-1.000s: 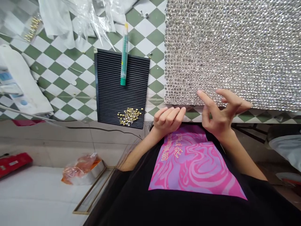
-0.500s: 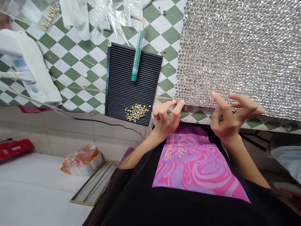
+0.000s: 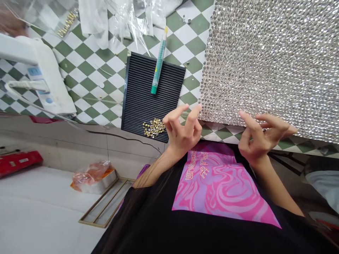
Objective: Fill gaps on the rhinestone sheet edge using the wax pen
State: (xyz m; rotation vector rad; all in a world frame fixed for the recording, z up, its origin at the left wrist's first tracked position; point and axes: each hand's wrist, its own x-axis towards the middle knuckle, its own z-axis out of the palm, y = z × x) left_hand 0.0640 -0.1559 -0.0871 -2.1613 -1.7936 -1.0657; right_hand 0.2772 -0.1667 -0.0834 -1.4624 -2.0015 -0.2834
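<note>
Left hand: empty, fingers spread, tips just beside the rhinestone sheet
Right hand: empty, fingers spread, at the sheet's lower edge
Gold studs: just beside left hand

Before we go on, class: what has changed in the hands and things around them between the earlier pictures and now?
The left hand has lifted, and its fingers have opened from a curl, tips now up at the lower edge of the rhinestone sheet. The right hand stays at that edge, fingers bent. Neither hand holds anything. The green pen on the black ribbed mat and the gold studs lie as before.
</note>
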